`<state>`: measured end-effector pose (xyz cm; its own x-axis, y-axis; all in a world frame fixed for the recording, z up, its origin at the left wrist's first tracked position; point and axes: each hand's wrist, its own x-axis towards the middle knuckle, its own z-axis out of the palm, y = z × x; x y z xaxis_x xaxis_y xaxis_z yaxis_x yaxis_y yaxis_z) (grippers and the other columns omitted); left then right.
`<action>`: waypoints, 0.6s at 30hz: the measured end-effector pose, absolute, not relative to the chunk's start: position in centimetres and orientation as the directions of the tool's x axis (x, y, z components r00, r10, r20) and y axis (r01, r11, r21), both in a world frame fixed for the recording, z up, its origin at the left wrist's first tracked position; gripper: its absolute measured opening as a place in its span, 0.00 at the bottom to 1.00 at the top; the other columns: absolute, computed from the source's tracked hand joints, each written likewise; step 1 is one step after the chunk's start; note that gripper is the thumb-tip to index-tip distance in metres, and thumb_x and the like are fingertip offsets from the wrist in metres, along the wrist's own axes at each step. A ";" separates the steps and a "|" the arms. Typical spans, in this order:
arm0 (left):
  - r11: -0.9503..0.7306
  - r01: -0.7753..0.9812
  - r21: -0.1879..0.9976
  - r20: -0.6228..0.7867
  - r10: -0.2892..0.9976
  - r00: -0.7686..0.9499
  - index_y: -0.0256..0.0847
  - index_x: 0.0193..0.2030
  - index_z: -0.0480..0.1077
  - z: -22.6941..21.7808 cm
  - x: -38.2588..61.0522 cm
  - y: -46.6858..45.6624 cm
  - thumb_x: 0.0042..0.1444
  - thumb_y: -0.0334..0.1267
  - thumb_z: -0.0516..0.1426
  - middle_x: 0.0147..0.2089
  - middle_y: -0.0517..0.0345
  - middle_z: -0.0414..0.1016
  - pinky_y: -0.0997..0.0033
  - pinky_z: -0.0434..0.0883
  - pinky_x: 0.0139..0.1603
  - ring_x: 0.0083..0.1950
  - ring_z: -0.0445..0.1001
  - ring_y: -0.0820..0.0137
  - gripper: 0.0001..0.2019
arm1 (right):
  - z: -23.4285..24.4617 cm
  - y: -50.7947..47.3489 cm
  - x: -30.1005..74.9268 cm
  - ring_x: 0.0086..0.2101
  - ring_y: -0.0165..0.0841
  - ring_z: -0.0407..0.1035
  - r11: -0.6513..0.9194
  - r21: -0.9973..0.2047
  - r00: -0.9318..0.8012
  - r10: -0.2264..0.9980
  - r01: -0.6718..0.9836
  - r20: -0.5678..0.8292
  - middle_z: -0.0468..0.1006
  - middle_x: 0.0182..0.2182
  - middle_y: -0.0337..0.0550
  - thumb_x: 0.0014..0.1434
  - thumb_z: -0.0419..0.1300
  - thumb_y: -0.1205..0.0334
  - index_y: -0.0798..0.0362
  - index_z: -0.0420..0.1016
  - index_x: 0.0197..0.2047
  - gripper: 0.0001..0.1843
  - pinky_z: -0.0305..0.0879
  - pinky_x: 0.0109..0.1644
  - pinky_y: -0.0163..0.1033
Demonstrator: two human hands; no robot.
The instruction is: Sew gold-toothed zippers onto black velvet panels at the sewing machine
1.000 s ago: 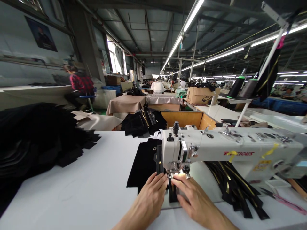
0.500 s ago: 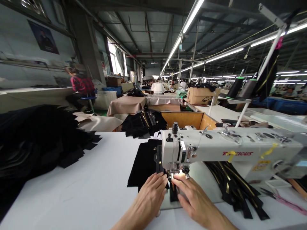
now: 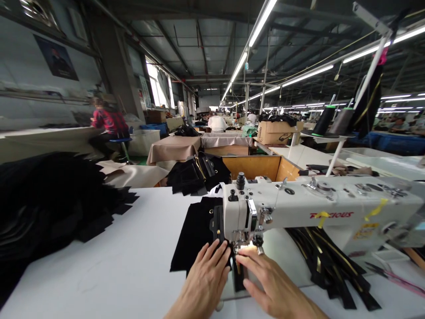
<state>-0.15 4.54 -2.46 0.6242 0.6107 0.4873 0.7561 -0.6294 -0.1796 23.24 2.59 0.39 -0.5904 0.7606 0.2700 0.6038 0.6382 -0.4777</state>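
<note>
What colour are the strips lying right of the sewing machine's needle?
The strips are black with gold lines, best seen in the head view.

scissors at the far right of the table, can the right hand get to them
Probably yes, the scissors look reachable for the right hand: only a low pile of black strips lies between them, beside the sewing machine.

Fluorescent ceiling tubes (image 3: pixel 262 22), bright windows (image 3: pixel 157 82), concrete pillar (image 3: pixel 116 57)
</note>
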 end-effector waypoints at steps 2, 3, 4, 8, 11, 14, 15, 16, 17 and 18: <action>-0.610 0.760 -0.223 0.501 0.597 0.626 0.38 0.63 0.65 -2.5 0.0 4.3 0.67 0.34 0.51 0.61 0.51 0.72 0.50 0.70 0.61 0.62 0.70 0.57 0.19 | 0.5 2.6 23.2 0.58 0.41 0.63 0.639 -0.500 -0.591 0.757 0.584 0.278 0.68 0.59 0.50 0.62 0.55 0.67 0.54 0.66 0.61 0.24 0.61 0.65 0.47; -0.606 0.757 -0.243 0.506 0.587 0.632 0.37 0.61 0.67 -2.3 0.1 4.1 0.66 0.33 0.51 0.59 0.50 0.74 0.49 0.70 0.60 0.60 0.72 0.56 0.18 | 0.6 2.5 23.1 0.57 0.41 0.64 0.644 -0.514 -0.592 0.752 0.567 0.289 0.69 0.57 0.50 0.61 0.55 0.67 0.53 0.67 0.60 0.23 0.62 0.63 0.47; -0.605 0.753 -0.260 0.509 0.577 0.639 0.36 0.59 0.68 -2.0 0.3 3.7 0.66 0.33 0.50 0.57 0.49 0.76 0.48 0.70 0.59 0.57 0.74 0.55 0.16 | 0.7 2.5 23.1 0.55 0.41 0.66 0.652 -0.526 -0.595 0.744 0.546 0.305 0.70 0.56 0.50 0.61 0.55 0.68 0.53 0.68 0.59 0.22 0.64 0.62 0.46; -0.644 0.744 -0.179 0.485 0.600 0.636 0.38 0.46 0.73 0.0 0.8 1.8 0.65 0.31 0.50 0.44 0.51 0.79 0.45 0.72 0.56 0.45 0.78 0.57 0.11 | 1.1 2.3 23.1 0.48 0.40 0.68 0.699 -0.541 -0.612 0.698 0.468 0.371 0.73 0.48 0.47 0.61 0.54 0.69 0.52 0.71 0.54 0.18 0.67 0.56 0.45; -0.649 0.761 -0.007 0.437 0.682 0.586 0.40 0.38 0.73 1.1 0.8 1.3 0.66 0.29 0.47 0.36 0.54 0.76 0.51 0.75 0.52 0.38 0.77 0.63 0.13 | 1.2 2.2 23.1 0.49 0.40 0.68 0.700 -0.543 -0.607 0.697 0.463 0.381 0.73 0.49 0.47 0.61 0.55 0.69 0.52 0.71 0.53 0.17 0.66 0.57 0.46; -0.646 0.764 -0.005 0.442 0.684 0.581 0.37 0.50 0.71 1.2 0.2 2.7 0.65 0.26 0.46 0.49 0.47 0.76 0.50 0.73 0.55 0.51 0.76 0.58 0.16 | 1.0 2.2 23.1 0.53 0.41 0.66 0.673 -0.539 -0.584 0.727 0.506 0.361 0.71 0.53 0.47 0.61 0.56 0.69 0.52 0.70 0.54 0.18 0.64 0.60 0.46; -0.656 0.755 -0.017 0.437 0.674 0.595 0.36 0.56 0.68 1.1 0.0 3.5 0.64 0.26 0.46 0.56 0.45 0.74 0.47 0.70 0.59 0.57 0.73 0.56 0.17 | 0.8 2.2 23.1 0.54 0.41 0.66 0.666 -0.533 -0.575 0.737 0.522 0.357 0.70 0.54 0.48 0.60 0.57 0.70 0.52 0.70 0.54 0.18 0.63 0.61 0.46; -0.674 0.739 -0.008 0.418 0.669 0.615 0.36 0.60 0.65 1.0 -0.1 4.3 0.64 0.27 0.47 0.60 0.45 0.71 0.46 0.67 0.63 0.62 0.69 0.55 0.19 | 0.6 2.2 23.1 0.54 0.42 0.65 0.662 -0.524 -0.568 0.742 0.536 0.357 0.70 0.55 0.47 0.60 0.57 0.70 0.52 0.70 0.54 0.18 0.63 0.61 0.46; -0.696 0.717 0.031 0.384 0.671 0.635 0.37 0.62 0.64 1.1 -0.2 5.0 0.65 0.27 0.48 0.62 0.46 0.69 0.46 0.64 0.66 0.64 0.67 0.56 0.19 | 0.5 2.2 23.0 0.54 0.42 0.65 0.663 -0.512 -0.563 0.743 0.547 0.362 0.70 0.56 0.47 0.60 0.57 0.70 0.51 0.70 0.54 0.19 0.62 0.61 0.47; -0.717 0.692 0.090 0.346 0.674 0.653 0.39 0.61 0.64 1.1 -0.2 5.7 0.66 0.28 0.48 0.62 0.48 0.70 0.47 0.63 0.67 0.64 0.67 0.58 0.18 | 0.4 2.2 23.0 0.54 0.42 0.66 0.666 -0.497 -0.559 0.742 0.556 0.370 0.70 0.56 0.46 0.60 0.57 0.70 0.51 0.69 0.54 0.19 0.62 0.61 0.47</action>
<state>-0.23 5.68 1.15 0.6532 0.6737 0.3456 0.6917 -0.7166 0.0897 23.01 2.22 0.37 -0.5587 0.7423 0.3700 0.5560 0.6662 -0.4971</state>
